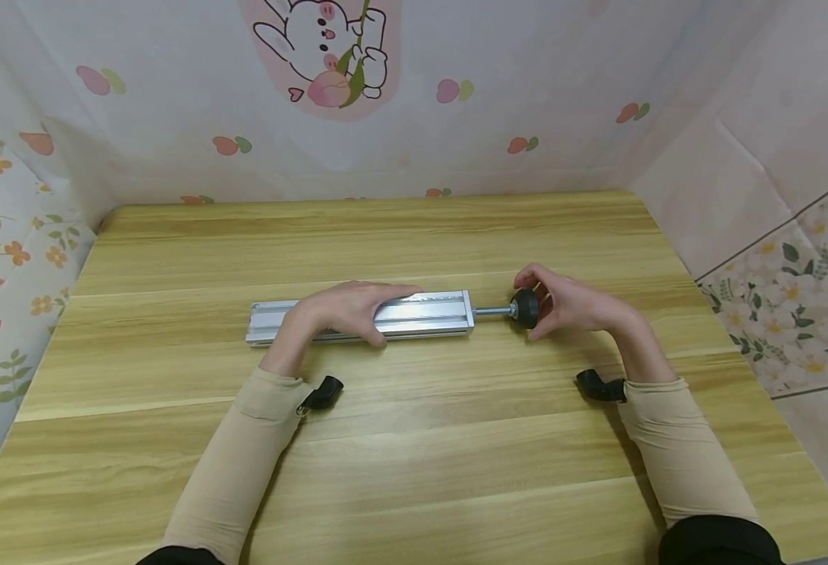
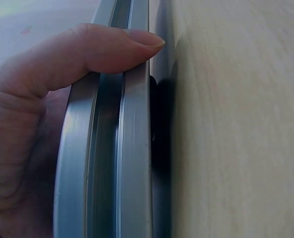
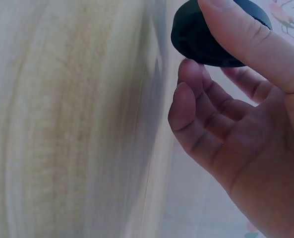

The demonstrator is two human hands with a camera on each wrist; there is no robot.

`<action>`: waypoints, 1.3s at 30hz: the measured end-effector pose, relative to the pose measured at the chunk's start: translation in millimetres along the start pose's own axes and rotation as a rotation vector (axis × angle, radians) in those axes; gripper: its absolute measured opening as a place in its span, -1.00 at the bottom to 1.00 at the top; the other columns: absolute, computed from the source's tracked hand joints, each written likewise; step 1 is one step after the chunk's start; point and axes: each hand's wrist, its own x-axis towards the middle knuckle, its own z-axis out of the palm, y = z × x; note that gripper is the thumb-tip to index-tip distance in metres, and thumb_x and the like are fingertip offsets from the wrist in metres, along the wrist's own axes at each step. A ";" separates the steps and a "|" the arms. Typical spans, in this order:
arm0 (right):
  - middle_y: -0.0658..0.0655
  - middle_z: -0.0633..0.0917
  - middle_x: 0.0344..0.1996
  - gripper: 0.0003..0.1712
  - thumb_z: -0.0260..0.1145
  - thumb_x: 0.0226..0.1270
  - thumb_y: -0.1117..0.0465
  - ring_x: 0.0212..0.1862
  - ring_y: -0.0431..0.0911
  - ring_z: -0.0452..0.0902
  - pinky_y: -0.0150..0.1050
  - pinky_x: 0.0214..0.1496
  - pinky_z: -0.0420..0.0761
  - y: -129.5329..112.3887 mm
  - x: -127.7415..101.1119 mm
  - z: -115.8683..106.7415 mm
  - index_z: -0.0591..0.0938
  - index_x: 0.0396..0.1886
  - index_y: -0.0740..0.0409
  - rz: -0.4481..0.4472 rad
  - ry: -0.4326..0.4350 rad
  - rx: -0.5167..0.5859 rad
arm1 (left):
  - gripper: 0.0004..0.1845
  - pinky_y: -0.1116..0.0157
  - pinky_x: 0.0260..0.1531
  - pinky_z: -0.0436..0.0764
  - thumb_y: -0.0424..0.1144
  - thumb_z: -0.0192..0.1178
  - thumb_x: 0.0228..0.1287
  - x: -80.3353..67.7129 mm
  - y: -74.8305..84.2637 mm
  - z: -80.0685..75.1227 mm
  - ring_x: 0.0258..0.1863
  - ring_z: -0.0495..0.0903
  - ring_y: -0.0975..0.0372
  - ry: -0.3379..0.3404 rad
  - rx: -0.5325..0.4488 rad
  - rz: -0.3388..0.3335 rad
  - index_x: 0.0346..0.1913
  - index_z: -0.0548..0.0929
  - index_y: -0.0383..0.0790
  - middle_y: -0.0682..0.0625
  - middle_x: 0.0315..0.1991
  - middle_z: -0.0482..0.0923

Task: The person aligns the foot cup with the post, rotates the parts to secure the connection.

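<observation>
A silver aluminium profile (image 1: 428, 314) lies lengthwise across the middle of the table, with grooves along its sides. My left hand (image 1: 346, 304) grips it from above, the thumb over the near side; in the left wrist view that thumb (image 2: 107, 47) crosses the grooved face. From the profile's right end plate a threaded rod (image 1: 493, 311) sticks out, carrying a black round levelling foot (image 1: 526, 308). My right hand (image 1: 574, 302) holds the foot by its edge between thumb and curled fingers. In the right wrist view the foot's dark underside (image 3: 201, 39) shows beside the thumb.
The wood-grain table (image 1: 414, 439) reaches back to a wall sheet (image 1: 527, 78) with a cartoon print. Floral-patterned sheets stand at the left and right sides. A small black wrist device hangs from each sleeve, close above the tabletop.
</observation>
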 end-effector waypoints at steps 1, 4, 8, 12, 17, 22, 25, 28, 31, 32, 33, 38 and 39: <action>0.26 0.51 0.17 -0.12 0.66 0.00 0.26 -0.02 0.01 0.53 -0.25 -0.03 0.63 0.2 0.1 0.0 0.36 0.27 0.25 0.004 0.011 -0.004 | 0.10 0.09 0.23 0.47 -0.21 0.33 -0.08 -0.2 0.2 -0.1 0.14 0.45 0.14 0.000 -0.001 0.003 0.64 0.15 0.19 0.08 0.52 0.37; 0.27 0.59 0.07 -0.11 0.69 -0.05 0.27 -0.06 -0.01 0.58 -0.29 -0.06 0.63 0.4 0.0 -0.8 0.39 0.25 0.27 0.019 0.039 0.000 | 0.10 0.09 0.23 0.46 -0.22 0.33 -0.07 -0.5 0.9 -0.3 0.13 0.44 0.14 -0.003 -0.009 0.008 0.64 0.14 0.19 0.09 0.53 0.35; 0.26 0.67 -0.02 -0.13 0.70 -0.07 0.25 -0.10 -0.03 0.63 -0.34 -0.09 0.63 0.0 -0.9 -2.8 0.42 0.22 0.27 0.038 0.057 0.010 | 0.09 0.10 0.22 0.46 -0.23 0.33 -0.07 -0.3 0.6 -0.1 0.12 0.43 0.15 0.000 -0.015 0.014 0.64 0.14 0.20 0.10 0.52 0.36; 0.25 0.68 -0.03 -0.17 0.70 -0.07 0.21 -0.11 -0.06 0.64 -0.37 -0.10 0.63 0.5 -1.1 -3.9 0.44 0.17 0.27 0.038 0.055 -0.006 | 0.09 0.10 0.24 0.46 -0.23 0.32 -0.07 0.1 0.0 0.1 0.14 0.44 0.15 0.000 -0.020 0.014 0.64 0.15 0.19 0.10 0.52 0.36; 0.25 0.68 -0.03 -0.21 0.69 -0.06 0.22 -0.10 -0.07 0.65 -0.38 -0.10 0.63 2.6 -1.2 -3.7 0.47 0.14 0.29 0.019 0.051 -0.023 | 0.10 0.07 0.29 0.45 -0.23 0.33 -0.06 0.0 0.2 0.0 0.16 0.42 0.15 -0.006 -0.020 0.012 0.65 0.14 0.17 0.09 0.55 0.32; 0.24 0.68 -0.05 -0.26 0.67 -0.01 0.22 -0.07 -0.06 0.66 -0.36 -0.05 0.65 3.3 -2.7 -3.8 0.49 0.14 0.28 0.007 0.042 -0.030 | 0.10 0.07 0.30 0.45 -0.23 0.33 -0.07 0.2 -0.9 0.6 0.16 0.42 0.15 -0.007 -0.015 0.009 0.65 0.13 0.17 0.09 0.56 0.31; 0.21 0.68 -0.06 -0.29 0.64 0.05 0.19 -0.06 -0.07 0.64 -0.34 -0.02 0.64 3.1 -4.0 -4.4 0.51 0.16 0.26 -0.002 0.032 -0.042 | 0.10 0.06 0.30 0.44 -0.23 0.33 -0.06 0.4 -1.7 0.8 0.17 0.42 0.15 -0.006 -0.017 0.007 0.65 0.13 0.18 0.10 0.56 0.31; 0.19 0.67 -0.04 -0.33 0.57 0.17 0.18 -0.05 -0.06 0.61 -0.32 -0.01 0.62 3.6 -6.0 -6.0 0.51 0.22 0.27 -0.027 0.012 -0.056 | 0.10 0.06 0.29 0.45 -0.23 0.33 -0.07 0.6 -1.8 0.8 0.17 0.43 0.15 -0.003 -0.018 0.006 0.64 0.14 0.19 0.09 0.55 0.32; 0.22 0.65 0.00 -0.37 0.49 0.28 0.19 -0.02 -0.03 0.59 -0.28 0.01 0.60 4.0 -8.1 -7.7 0.50 0.28 0.30 -0.044 -0.006 -0.064 | 0.10 0.08 0.24 0.46 -0.21 0.34 -0.07 0.6 -1.6 0.7 0.14 0.44 0.15 0.002 -0.019 0.004 0.64 0.14 0.21 0.09 0.52 0.36; 0.22 0.64 0.02 -0.37 0.47 0.31 0.18 -0.01 -0.03 0.59 -0.26 0.02 0.59 4.1 -9.0 -8.2 0.49 0.29 0.30 -0.043 -0.010 -0.070 | 0.10 0.08 0.23 0.47 -0.21 0.34 -0.08 0.8 -1.7 0.7 0.13 0.45 0.15 0.004 -0.019 0.003 0.64 0.14 0.21 0.08 0.51 0.37; 0.22 0.64 0.03 -0.38 0.45 0.33 0.18 0.01 -0.02 0.59 -0.25 0.04 0.59 4.4 -9.6 -8.5 0.48 0.31 0.30 -0.039 -0.015 -0.076 | 0.10 0.09 0.22 0.47 -0.20 0.34 -0.08 0.9 -1.8 0.8 0.13 0.45 0.15 0.005 -0.020 0.002 0.64 0.14 0.22 0.08 0.50 0.38; 0.20 0.62 0.10 -0.36 0.38 0.42 0.10 0.11 0.03 0.59 -0.16 0.12 0.57 4.5 -11.4 -8.3 0.44 0.38 0.25 -0.012 -0.033 -0.109 | 0.10 0.08 0.23 0.47 -0.22 0.34 -0.08 1.3 -2.0 1.3 0.14 0.45 0.16 0.004 -0.031 0.003 0.64 0.15 0.23 0.09 0.50 0.38; 0.21 0.62 0.11 -0.36 0.36 0.43 0.09 0.12 0.05 0.59 -0.13 0.13 0.57 4.6 -11.4 -8.2 0.43 0.39 0.26 -0.013 -0.037 -0.114 | 0.10 0.08 0.22 0.47 -0.22 0.34 -0.08 1.4 -2.0 1.5 0.14 0.45 0.15 0.004 -0.030 0.003 0.64 0.15 0.23 0.10 0.50 0.38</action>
